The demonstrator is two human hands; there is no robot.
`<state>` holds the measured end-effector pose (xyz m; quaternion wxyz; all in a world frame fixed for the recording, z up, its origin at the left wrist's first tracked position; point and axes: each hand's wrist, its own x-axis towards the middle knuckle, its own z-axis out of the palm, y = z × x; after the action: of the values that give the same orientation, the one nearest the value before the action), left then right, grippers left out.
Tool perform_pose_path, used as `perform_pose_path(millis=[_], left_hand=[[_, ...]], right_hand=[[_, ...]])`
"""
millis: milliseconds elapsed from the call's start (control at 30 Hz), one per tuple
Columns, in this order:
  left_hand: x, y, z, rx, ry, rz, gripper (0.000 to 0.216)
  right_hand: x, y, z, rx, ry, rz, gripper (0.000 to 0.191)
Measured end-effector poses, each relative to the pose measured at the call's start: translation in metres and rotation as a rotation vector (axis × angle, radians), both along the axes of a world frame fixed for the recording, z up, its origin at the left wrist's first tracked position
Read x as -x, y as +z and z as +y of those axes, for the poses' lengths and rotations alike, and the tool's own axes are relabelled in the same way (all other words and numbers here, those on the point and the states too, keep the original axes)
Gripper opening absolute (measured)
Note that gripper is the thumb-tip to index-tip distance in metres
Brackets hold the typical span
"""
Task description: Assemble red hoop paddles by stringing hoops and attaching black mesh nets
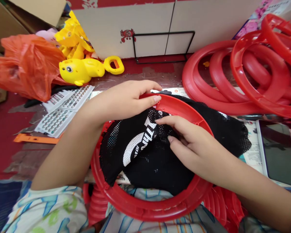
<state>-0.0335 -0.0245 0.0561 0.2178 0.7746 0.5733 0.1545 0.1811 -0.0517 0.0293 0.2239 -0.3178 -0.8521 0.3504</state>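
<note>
The black mesh fabric [157,165] with white lettering lies across the red ring [157,208] at near centre; part extends past the far-right rim. The left hand [126,102] grips the far rim between thumb and fingers. The right hand [194,140] has its fingertips at the fabric; whether they pinch it cannot be determined. Far right: stacked red rings [192,89]. Far left: yellow toy [75,69], orange bag [26,64].

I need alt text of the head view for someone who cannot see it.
A person's left hand holds a red ring at its far rim; the right hand touches, inside it, black mesh fabric with white print. Behind lie more red rings, a yellow toy and an orange bag.
</note>
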Motion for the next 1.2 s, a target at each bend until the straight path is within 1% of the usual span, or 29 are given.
perform_pose_path(millis=[133, 267, 333, 433, 500, 600, 733, 800, 967, 1067, 1200], left_hand=[[-0.003, -0.004, 0.005, -0.002, -0.061, 0.064, 0.04], [-0.008, -0.008, 0.006, -0.076, -0.04, 0.109, 0.039], [-0.009, -0.009, 0.005, -0.109, -0.047, 0.063, 0.036], [-0.006, -0.008, 0.003, -0.084, -0.092, -0.096, 0.029], [-0.002, -0.006, 0.002, -0.021, -0.141, -0.165, 0.026], [0.003, -0.003, 0.004, 0.052, -0.196, -0.17, 0.022], [0.006, -0.002, 0.007, 0.075, -0.245, -0.145, 0.021], [0.005, -0.002, 0.008, 0.08, -0.236, -0.144, 0.019], [0.002, -0.006, 0.01, 0.098, -0.144, -0.206, 0.012], [0.0, -0.008, 0.011, 0.108, -0.113, -0.23, 0.015], [-0.004, -0.011, 0.011, 0.067, -0.093, -0.223, 0.016]], right_hand=[[0.0, 0.003, -0.002, -0.205, 0.04, -0.028, 0.029], [-0.003, 0.001, -0.003, -0.394, -0.004, -0.038, 0.028], [-0.005, 0.0, -0.002, -0.453, -0.032, -0.046, 0.03], [-0.008, 0.002, 0.0, -0.494, -0.06, -0.077, 0.032], [-0.009, 0.004, 0.001, -0.51, -0.065, -0.077, 0.032], [-0.011, 0.006, 0.003, -0.521, -0.058, -0.043, 0.031], [-0.012, 0.005, 0.004, -0.524, -0.069, -0.029, 0.032], [-0.012, 0.004, 0.005, -0.547, -0.077, -0.034, 0.031], [-0.011, 0.001, 0.007, -0.645, -0.094, -0.119, 0.029], [-0.01, 0.001, 0.009, -0.712, -0.114, -0.18, 0.03], [-0.009, -0.002, 0.012, -0.744, -0.106, -0.267, 0.032]])
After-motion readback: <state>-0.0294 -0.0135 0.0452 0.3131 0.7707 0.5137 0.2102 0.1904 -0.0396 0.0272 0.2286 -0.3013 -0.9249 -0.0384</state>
